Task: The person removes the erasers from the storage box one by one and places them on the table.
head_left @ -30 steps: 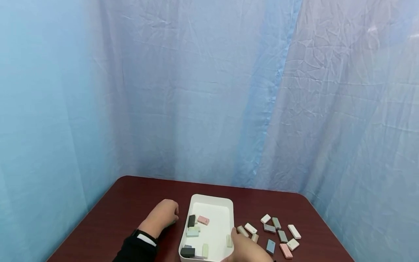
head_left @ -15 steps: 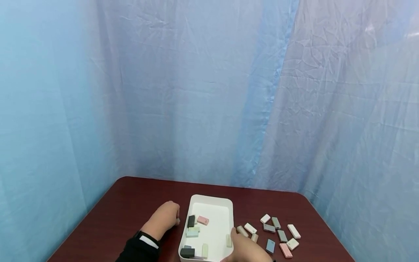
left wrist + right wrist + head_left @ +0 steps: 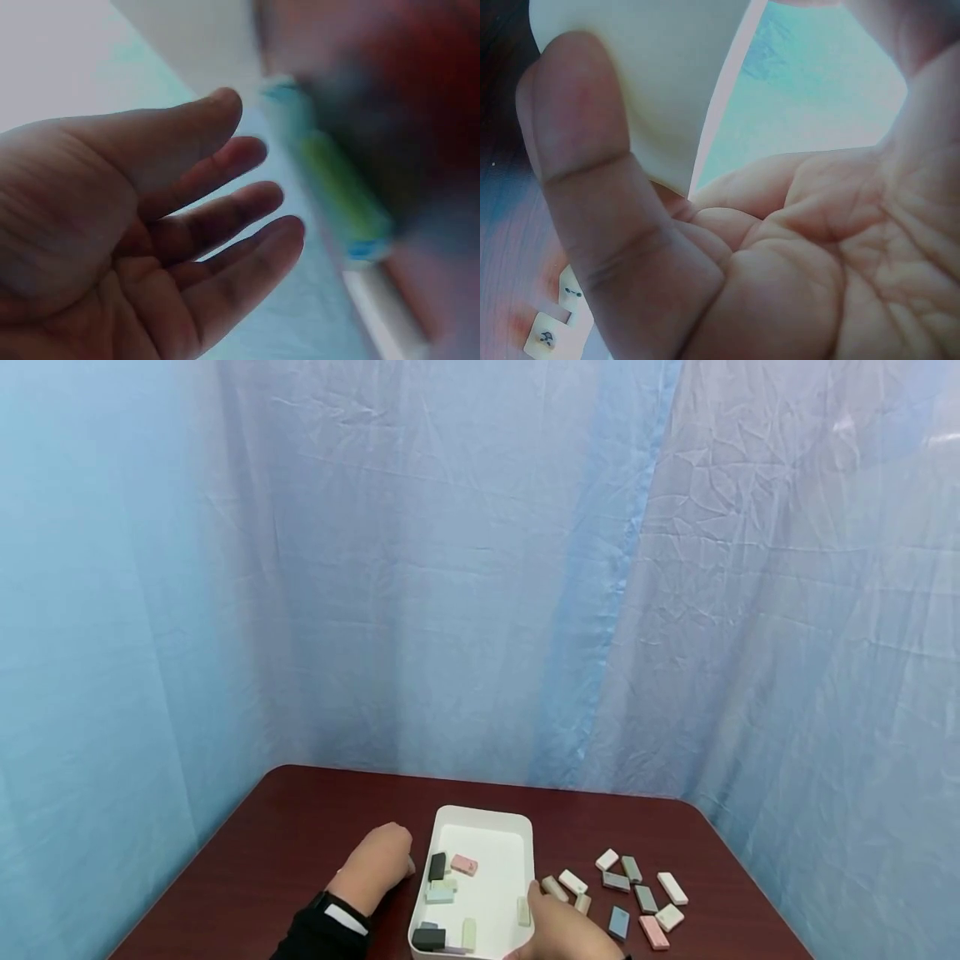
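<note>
In the head view a white tray (image 3: 491,827) stands on the table with several small rectangular blocks in it, among them a pink block (image 3: 464,865) and dark blocks (image 3: 430,939). My right hand (image 3: 562,927) holds the tray's right wall; in the right wrist view the fingers (image 3: 585,112) lie along the white wall (image 3: 667,90). Left of the tray, my left hand (image 3: 378,864) hovers low with bent fingers. The left wrist view shows this hand (image 3: 172,217) with loosely curled fingers and nothing between them. A blurred green and blue shape (image 3: 341,187) lies beyond its fingertips.
Several loose blocks lie right of the tray, including a blue block (image 3: 618,923), a pink block (image 3: 654,933) and a white block (image 3: 672,888). Two blocks near the right hand show dark marks. The dark red table (image 3: 315,810) ends at light blue curtains (image 3: 450,610).
My left hand has shifted slightly right and toward me, beside the tray. The right hand, the tray and the blocks stay in place.
</note>
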Tool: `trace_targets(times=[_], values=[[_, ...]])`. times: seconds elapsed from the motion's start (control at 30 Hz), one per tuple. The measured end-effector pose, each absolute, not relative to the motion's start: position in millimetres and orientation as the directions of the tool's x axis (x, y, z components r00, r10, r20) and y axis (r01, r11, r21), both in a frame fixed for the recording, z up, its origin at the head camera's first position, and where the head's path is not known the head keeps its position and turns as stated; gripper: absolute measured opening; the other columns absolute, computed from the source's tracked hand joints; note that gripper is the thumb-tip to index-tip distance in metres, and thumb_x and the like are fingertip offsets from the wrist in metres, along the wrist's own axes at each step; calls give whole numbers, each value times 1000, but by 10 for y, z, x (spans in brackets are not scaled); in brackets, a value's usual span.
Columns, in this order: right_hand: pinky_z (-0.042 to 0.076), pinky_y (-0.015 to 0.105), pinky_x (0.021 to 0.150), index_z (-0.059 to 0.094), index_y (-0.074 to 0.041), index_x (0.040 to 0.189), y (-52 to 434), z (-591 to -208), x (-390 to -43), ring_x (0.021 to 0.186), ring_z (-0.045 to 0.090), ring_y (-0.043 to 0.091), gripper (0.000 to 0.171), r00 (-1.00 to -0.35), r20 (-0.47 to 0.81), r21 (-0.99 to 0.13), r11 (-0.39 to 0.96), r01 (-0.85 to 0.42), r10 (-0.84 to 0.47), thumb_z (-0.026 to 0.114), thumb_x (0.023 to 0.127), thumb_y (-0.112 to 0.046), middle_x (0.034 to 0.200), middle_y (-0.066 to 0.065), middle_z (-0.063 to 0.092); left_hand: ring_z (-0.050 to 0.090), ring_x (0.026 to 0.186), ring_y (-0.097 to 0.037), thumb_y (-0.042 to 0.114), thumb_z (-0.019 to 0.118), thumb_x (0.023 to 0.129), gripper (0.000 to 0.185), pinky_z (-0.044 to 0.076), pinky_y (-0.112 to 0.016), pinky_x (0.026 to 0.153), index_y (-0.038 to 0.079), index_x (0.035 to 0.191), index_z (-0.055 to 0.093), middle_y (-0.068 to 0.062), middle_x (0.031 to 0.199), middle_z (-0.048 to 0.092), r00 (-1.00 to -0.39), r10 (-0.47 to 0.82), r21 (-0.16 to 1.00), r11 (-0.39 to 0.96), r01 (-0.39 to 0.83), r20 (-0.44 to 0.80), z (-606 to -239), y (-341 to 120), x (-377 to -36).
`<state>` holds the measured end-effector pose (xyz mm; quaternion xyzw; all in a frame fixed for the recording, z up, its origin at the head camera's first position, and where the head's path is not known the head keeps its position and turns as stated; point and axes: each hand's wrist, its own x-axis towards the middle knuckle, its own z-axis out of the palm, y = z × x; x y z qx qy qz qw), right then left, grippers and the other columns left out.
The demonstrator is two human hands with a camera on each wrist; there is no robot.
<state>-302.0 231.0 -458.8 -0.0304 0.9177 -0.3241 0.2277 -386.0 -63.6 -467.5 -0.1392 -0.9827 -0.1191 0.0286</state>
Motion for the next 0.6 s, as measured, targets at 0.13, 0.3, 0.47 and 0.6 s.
trace_targets(times=[0.13, 0.3, 0.47, 0.6], values=[[57, 58, 93, 27, 17, 159, 2306, -4577, -3005, 130, 62, 46, 117, -898, -391, -602, 794, 85, -201, 92, 81, -42, 156, 35, 47, 67, 84, -19, 15, 84, 90, 9, 58, -39, 79, 10, 95, 79, -3, 89, 69, -898, 398, 218, 875, 433, 187, -4471, -476, -3714], [55, 61, 95, 29, 19, 157, 2308, -4551, -2984, 134, 59, 49, 116, -908, -360, -599, 799, 49, -214, 92, 82, -41, 156, 36, 47, 69, 88, -6, 17, 83, 93, 9, 56, -25, 77, 18, 102, 82, 7, 96, 76, -724, 665, 219, 691, 689, 181, -4327, -203, -3540], [55, 61, 96, 29, 18, 157, 2318, -4553, -2980, 135, 58, 49, 116, -907, -356, -596, 802, 35, -224, 92, 81, -44, 156, 36, 47, 68, 83, -5, 20, 86, 90, 9, 55, -24, 75, 21, 97, 81, 9, 90, 75, -726, 685, 121, 717, 687, 62, -4371, -52, -3384], [57, 58, 94, 30, 18, 157, 2314, -4568, -2978, 128, 65, 43, 115, -907, -360, -585, 810, 38, -218, 91, 82, -44, 151, 33, 54, 49, 61, -7, 19, 83, 89, 21, 43, -27, 62, 22, 74, 69, 8, 67, 60, -772, 635, 3, 772, 635, -6, -4490, -35, -3281]])
